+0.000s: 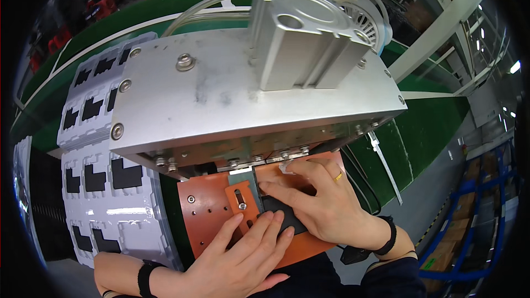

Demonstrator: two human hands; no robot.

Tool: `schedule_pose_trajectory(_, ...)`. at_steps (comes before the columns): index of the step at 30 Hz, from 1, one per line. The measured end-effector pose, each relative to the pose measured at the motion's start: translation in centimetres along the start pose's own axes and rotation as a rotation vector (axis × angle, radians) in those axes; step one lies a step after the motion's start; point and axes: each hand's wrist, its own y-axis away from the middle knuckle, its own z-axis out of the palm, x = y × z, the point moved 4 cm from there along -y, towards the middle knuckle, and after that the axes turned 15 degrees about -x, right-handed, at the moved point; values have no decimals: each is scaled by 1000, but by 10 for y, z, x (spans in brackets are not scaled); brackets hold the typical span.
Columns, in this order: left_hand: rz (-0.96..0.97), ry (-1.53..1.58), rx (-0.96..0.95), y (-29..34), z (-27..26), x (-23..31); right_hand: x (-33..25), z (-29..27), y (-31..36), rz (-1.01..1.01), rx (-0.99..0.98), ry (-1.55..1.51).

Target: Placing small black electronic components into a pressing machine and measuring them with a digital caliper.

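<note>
On the orange fixture plate (205,209), below the metal press, lies a flat black piece (282,214). My left hand (248,254) rests with fingers stretched out, their tips on the black piece and beside the slotted orange block (238,194). Bent over the right part of the plate, my right hand (317,198) reaches one fingertip to the piece's far edge, by a grey metal strip (251,179). Another of its fingertips is at a small pale scrap (286,168), too small to name. The fingers partly hide the black piece.
The silver press housing (221,85), with a square cylinder (309,49) on top, overhangs the plate. White trays (118,209) of black L-shaped pieces stand at left. A steel ruler-like strip (386,165) lies on the green surface at right. A blue rack (469,243) holds boxes.
</note>
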Motion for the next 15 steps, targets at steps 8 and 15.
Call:
schedule_pose_trajectory(8,-31,134,-69,4,-2,-3,8,-4,39,20,-86,-430)
schedule_pose_trajectory(15,-55,267,-81,-1,-5,-21,23,-2,14,-18,-66,-394)
